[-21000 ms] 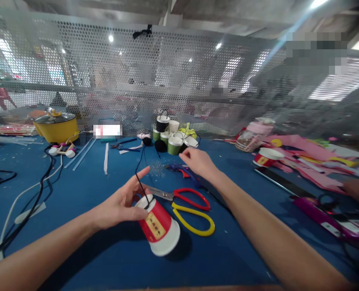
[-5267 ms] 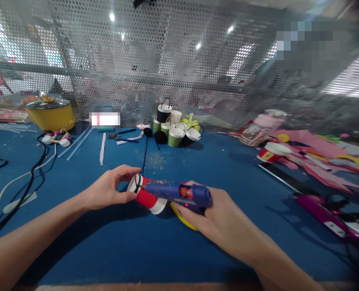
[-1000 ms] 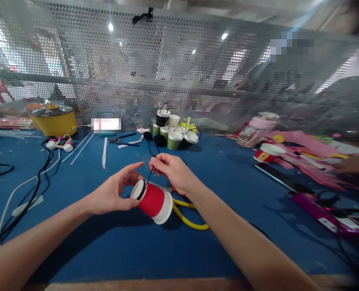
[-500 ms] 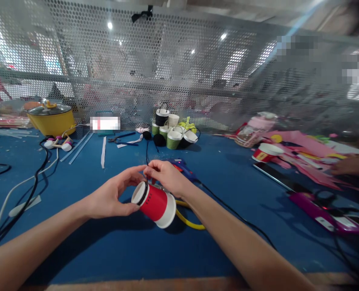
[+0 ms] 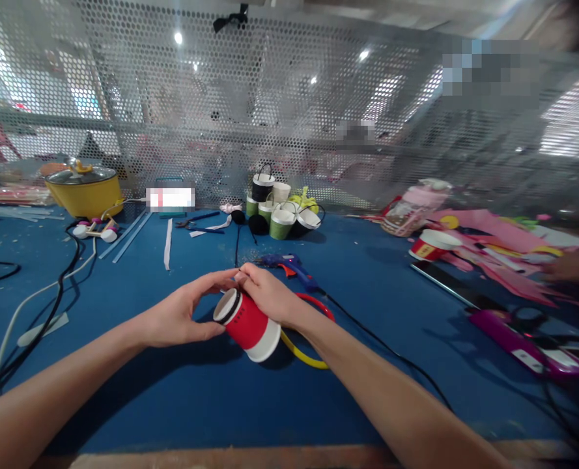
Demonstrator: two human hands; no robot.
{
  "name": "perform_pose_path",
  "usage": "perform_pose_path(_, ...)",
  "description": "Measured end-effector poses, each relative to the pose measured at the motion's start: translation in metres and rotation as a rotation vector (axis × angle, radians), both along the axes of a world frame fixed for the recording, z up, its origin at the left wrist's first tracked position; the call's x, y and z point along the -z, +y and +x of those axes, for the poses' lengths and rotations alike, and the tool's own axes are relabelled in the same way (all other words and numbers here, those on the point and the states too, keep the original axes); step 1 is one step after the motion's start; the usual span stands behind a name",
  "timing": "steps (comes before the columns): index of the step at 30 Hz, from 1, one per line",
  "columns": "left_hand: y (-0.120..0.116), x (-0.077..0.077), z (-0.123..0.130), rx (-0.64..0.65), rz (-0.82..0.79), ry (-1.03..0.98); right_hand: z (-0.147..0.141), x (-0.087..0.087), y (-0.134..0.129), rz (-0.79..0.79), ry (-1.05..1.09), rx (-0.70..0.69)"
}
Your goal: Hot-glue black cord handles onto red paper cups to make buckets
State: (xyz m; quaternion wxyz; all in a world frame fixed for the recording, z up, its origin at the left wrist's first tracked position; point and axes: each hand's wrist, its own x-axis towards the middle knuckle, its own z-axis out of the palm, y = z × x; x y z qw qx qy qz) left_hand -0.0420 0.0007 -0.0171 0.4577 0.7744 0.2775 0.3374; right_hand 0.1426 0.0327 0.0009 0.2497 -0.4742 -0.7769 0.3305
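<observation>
A paper cup (image 5: 250, 326) with a red wrap, white ends and a black cord around its rim lies tilted between my hands, its mouth facing left. My left hand (image 5: 176, 316) grips the rim, thumb below and fingers above. My right hand (image 5: 269, 296) is closed at the upper side of the rim, pinching the black cord (image 5: 237, 247) by its fingertips; the exact grip is partly hidden. This cord runs back to a black yarn ball (image 5: 238, 217). Just beyond my right hand lies a blue glue gun (image 5: 289, 262) with a red trigger.
Small green, black and white cups (image 5: 282, 223) cluster at the back by a perforated metal screen (image 5: 279, 98). A yellow pot (image 5: 84, 195) stands back left, beside cables. At right are a phone (image 5: 440, 283), a purple power strip (image 5: 507, 342) and another person's hand (image 5: 575, 266).
My right hand has come down over the cup's upper side, and the cord stretch above the rim is now hidden. The cup has shifted slightly up. More of the glue gun shows.
</observation>
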Motion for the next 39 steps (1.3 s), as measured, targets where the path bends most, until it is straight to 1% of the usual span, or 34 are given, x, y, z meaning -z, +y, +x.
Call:
perform_pose_path(4, -0.003, -0.001, 0.002, -0.026, -0.041, 0.015, -0.001, -0.001, -0.002, 0.040, -0.011, 0.065)
perform_pose_path(9, -0.005, -0.001, 0.007, -0.079, -0.056, 0.031, -0.003, 0.002, -0.005, 0.066, -0.013, 0.087)
perform_pose_path(13, -0.004, 0.000, 0.007, -0.090, -0.089, 0.082, -0.004, 0.005, -0.009, 0.115, -0.037, 0.121)
perform_pose_path(15, -0.005, 0.000, 0.007, -0.082, -0.128, 0.100, -0.005, 0.004, -0.011, 0.146, -0.065, 0.135)
perform_pose_path(21, -0.010, -0.003, 0.007, -0.048, -0.262, 0.057, -0.012, -0.001, -0.023, 0.224, -0.198, 0.179)
perform_pose_path(24, -0.012, -0.008, 0.009, -0.056, -0.320, 0.051, -0.015, -0.001, -0.028, 0.251, -0.257, 0.189)
perform_pose_path(26, -0.013, -0.011, 0.011, -0.085, -0.344, 0.057, -0.016, -0.001, -0.030, 0.264, -0.269, 0.195)
perform_pose_path(29, -0.013, -0.013, 0.012, -0.131, -0.340, 0.036, -0.013, -0.003, -0.031, 0.284, -0.220, 0.195)
perform_pose_path(32, -0.011, -0.012, 0.012, -0.162, -0.308, -0.020, -0.009, -0.005, -0.028, 0.290, -0.124, 0.185)
perform_pose_path(35, -0.009, -0.007, 0.011, -0.140, -0.288, -0.066, -0.007, -0.005, -0.026, 0.312, -0.065, 0.164)
perform_pose_path(39, -0.009, 0.001, 0.013, -0.122, -0.275, -0.091, -0.007, -0.001, -0.026, 0.334, -0.078, 0.152)
